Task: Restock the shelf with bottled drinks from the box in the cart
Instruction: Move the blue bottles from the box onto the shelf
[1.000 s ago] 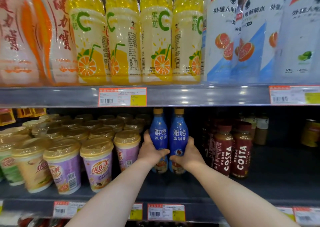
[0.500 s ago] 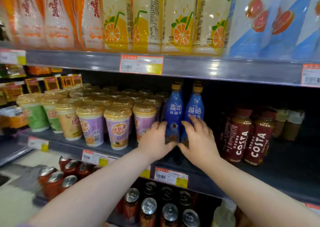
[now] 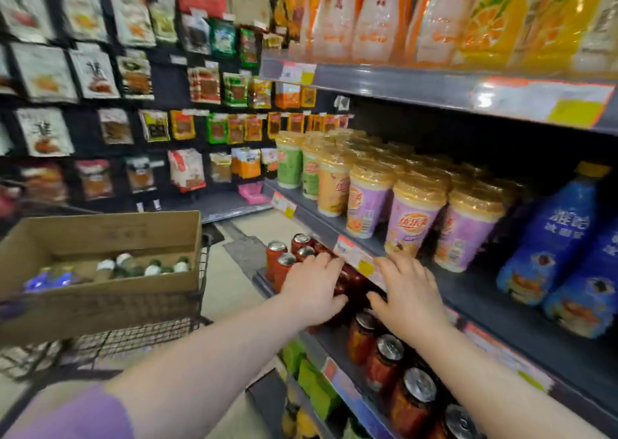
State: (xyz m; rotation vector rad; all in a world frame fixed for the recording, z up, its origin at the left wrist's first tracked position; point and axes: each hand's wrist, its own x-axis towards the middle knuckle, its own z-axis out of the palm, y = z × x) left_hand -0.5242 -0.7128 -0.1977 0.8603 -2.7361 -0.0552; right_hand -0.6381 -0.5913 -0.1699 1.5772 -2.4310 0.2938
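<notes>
At grey metal shelf [image 3: 501, 308] edge: left hand [image 3: 312, 291], right hand [image 3: 408, 296] withdrawn from two blue plastic bottles [image 3: 548, 238], now shelved; fingers relaxed, nothing grasped. Refill expected from brown cardboard box [image 3: 100, 301] in wire cart [image 3: 133, 338].

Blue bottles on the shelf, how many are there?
2 blue bottles: one right of the purple cups, the other beside it at the right edge. More may hide behind.

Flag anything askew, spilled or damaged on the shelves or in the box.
Nothing stands out. The blue bottles stand upright on the shelf, the lidded cups sit in even rows, and the cardboard box rests in the cart. Motion blur hides fine damage.
</notes>
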